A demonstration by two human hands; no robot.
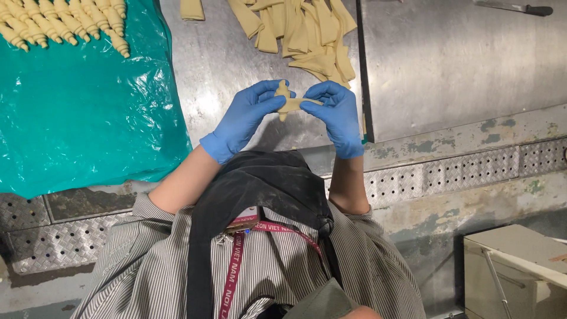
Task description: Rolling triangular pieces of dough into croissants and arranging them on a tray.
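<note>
Dough work at a scratched steel tabletop (236, 53), seen from above the worker's head. Both hands wear blue gloves and are raised just above the near edge of the tabletop, holding one small pale piece of dough (287, 101) between them. The left hand (247, 115) pinches its rolled, knobbly end; the right hand (333, 115) pinches the flat tail, fingertips closed on it. The piece looks partly rolled, not yet finished. At the far left corner, on a crinkled teal plastic sheet (82, 112), lie rows of already shaped pale dough crescents (65, 23), so a good share seems done. At the far edge, just beyond the hands, a loose heap of flat cut dough strips (307, 32) lies unrolled, so plenty appears left. A striped shirt and dark apron fill the foreground.
</note>
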